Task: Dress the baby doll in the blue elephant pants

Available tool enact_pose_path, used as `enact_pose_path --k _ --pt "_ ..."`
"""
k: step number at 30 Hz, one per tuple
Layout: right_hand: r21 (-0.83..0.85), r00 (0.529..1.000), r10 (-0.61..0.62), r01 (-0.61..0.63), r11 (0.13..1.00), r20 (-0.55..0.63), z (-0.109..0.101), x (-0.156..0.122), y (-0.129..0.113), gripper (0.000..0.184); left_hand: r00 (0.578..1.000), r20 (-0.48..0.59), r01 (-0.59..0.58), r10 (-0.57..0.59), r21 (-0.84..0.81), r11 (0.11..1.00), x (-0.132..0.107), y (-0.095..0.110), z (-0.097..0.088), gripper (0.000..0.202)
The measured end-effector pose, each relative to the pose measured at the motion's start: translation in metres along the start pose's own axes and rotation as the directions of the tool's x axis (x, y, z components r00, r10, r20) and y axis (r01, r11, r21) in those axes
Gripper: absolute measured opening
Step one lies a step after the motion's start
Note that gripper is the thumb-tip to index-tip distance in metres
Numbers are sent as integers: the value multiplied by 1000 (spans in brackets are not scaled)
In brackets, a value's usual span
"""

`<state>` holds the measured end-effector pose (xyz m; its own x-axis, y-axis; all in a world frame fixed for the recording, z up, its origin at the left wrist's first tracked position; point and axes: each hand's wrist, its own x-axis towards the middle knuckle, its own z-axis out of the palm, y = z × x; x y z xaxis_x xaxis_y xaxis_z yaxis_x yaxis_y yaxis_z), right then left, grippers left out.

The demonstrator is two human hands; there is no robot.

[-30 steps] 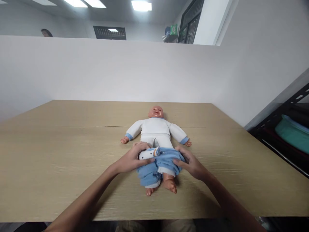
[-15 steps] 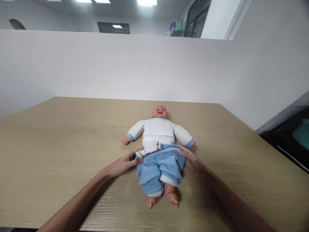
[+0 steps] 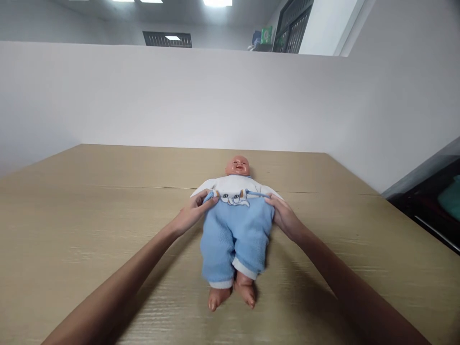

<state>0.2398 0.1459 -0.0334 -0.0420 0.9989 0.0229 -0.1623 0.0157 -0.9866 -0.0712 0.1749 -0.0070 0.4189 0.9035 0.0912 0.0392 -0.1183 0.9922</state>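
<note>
Two hands: we find both at the trousers (image 3: 233, 225), one at each side of the upper edge; the left hand (image 3: 196, 211) and the right hand (image 3: 284, 218) stand roughly level.
Left grip: thumb and fingers pinch the bunched corner of the upper edge, beside the print (image 3: 235, 197).
Right grip: thumb and fingers appear to pinch the opposite corner, near a thin blue strip (image 3: 257, 193) running out from the print; we cannot see the fingertips behind the cloth.
Trousers: we record them on the doll (image 3: 237, 166), a leg in each side, the upper edge lying across the white shirt (image 3: 235, 182).
Doll: face up on the table (image 3: 108, 249), head toward the wall (image 3: 201, 96), bare feet (image 3: 246, 290) showing below the pale cuffs (image 3: 221, 284).
Cloth handling: we judge it light, soft and fleecy, easily bunched, neither slippery nor fragile.
Doll handling: head and feet look hard and smooth, the shirt padded; we expect modest weight, and some shifting under an uneven pull.
Hold points: we favour both upper corners, with even tension and a full pinch of cloth; the strip looks too narrow to bear strain alone.
Right margin: teal cloth (image 3: 451, 199), partly in view.
</note>
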Motion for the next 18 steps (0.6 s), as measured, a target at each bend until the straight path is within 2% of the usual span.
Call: enact_pose_path --k 2,5,7,9,11,14,18 --pt "-63 993 -50 44 997 -110 3 19 2 31 998 -34 -54 57 82 995 18 -2 -1 42" --pt "-186 979 -88 54 981 -183 5 36 11 35 994 -76 -63 82 220 973 36 -8 1 48" --pt "-230 974 -106 58 972 -201 4 37 20 36 992 -107 -28 59 268 963 38 -14 1 52" --pt "-260 971 -113 56 964 -211 2 30 31 40 991 -133 19 15 248 969 34 -24 0 52" --pt "-264 972 -101 43 964 -211 0 21 41 42 989 -139 63 -41 163 985 27 -37 -4 48" --pt "-227 978 -66 20 974 -197 2 9 50 42 982 -98 151 -160 -99 984 17 -56 -7 41" --pt "68 989 30 -21 997 -144 14 3 50 44 964 40 256 -262 -392 884 12 -64 -4 44"
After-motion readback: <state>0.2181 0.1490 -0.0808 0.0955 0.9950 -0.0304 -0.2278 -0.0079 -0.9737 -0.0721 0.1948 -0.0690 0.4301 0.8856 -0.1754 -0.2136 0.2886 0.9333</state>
